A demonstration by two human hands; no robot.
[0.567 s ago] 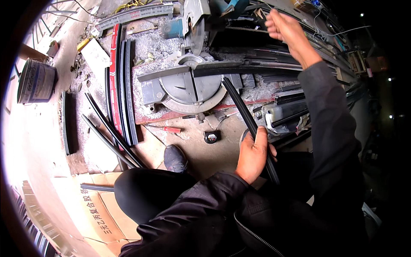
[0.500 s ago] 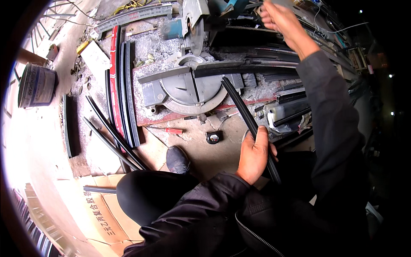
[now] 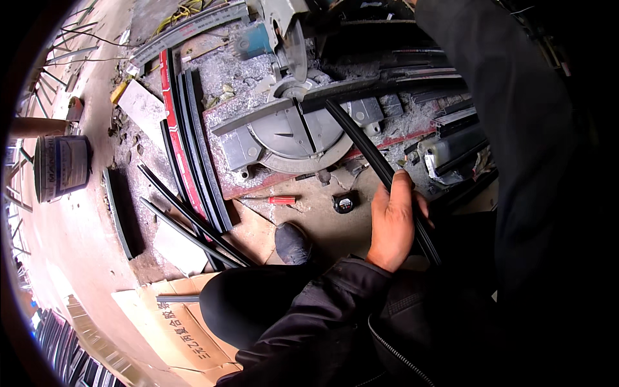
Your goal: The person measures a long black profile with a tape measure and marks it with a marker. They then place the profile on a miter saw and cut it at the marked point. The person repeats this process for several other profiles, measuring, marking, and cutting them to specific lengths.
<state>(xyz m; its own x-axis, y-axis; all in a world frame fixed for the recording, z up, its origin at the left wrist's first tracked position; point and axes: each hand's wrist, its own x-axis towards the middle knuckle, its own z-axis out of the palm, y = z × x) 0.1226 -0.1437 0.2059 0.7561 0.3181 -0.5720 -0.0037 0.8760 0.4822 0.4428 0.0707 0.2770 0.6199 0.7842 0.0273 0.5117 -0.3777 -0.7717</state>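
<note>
My left hand (image 3: 394,222) is closed around a long black rubber strip (image 3: 361,142), thumb along its top. The strip slants from near my lap toward the saw, and its far end lies in front of the fence. The grey mitre saw (image 3: 274,134) has its blade (image 3: 296,55) raised above the slotted round table. My right arm, in a dark sleeve (image 3: 509,84), stretches up to the top edge, where the hand is cut off. A black tape measure (image 3: 345,202) and a red-handled screwdriver (image 3: 282,200) lie on the floor between me and the saw.
Long black strips and a red-and-white bar (image 3: 182,151) lie left of the saw. A bucket (image 3: 62,166) stands at the far left. Flattened cardboard (image 3: 193,335) lies beside my knee. Dark metal profiles (image 3: 454,119) are stacked on the right; pale shavings cover the saw's board.
My right hand has gone up and out of the picture. The view has shifted, so the floor things sit farther right. My left hand still grips the rubber strip.
</note>
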